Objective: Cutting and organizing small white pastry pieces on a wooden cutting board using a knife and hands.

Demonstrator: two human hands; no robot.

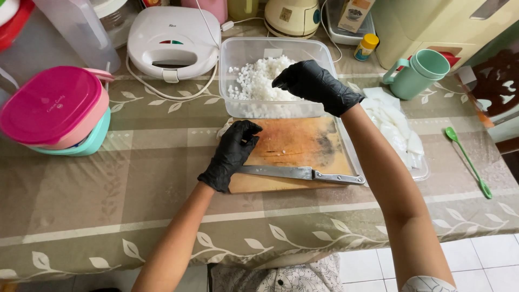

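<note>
Our left hand (231,154), in a black glove, rests on the left end of the board (294,148), its fingers curled loosely with nothing in them. Our right hand (313,84), gloved too, hovers over the tub (232,59), its fingertips bunched and pointing down; we cannot tell whether they pinch anything. The tub is clear and holds a heap of white cubes (257,81); it stands just behind the board, near the middle of the table (108,205). A knife (300,174) lies along the board's near edge, blade to the left, close to our left wrist. To the right of the board a clear tray (419,173) holds white slabs (397,130). Further right lie a green spoon (467,162) and a green jug (419,73). At the left edge stand stacked pink and teal boxes (54,111), and at the back a white sandwich maker (173,40).
</note>
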